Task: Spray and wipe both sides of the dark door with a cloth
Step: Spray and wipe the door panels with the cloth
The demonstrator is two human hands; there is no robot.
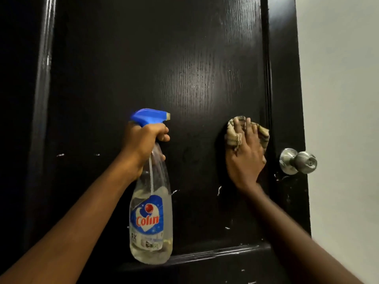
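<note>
The dark door [164,68] fills most of the head view, glossy black with a recessed panel and small white chips in the paint. My left hand [143,144] grips the neck of a clear spray bottle [150,222] with a blue trigger head, its nozzle pointing right along the door. My right hand [246,154] presses a crumpled beige striped cloth [233,136] flat against the panel, fingers spread over it, just left of the door's raised edge strip.
A round silver door knob [298,160] sticks out at the door's right edge, close to my right hand. A pale wall [344,119] lies beyond that edge. A raised moulding [215,253] crosses the door below the bottle.
</note>
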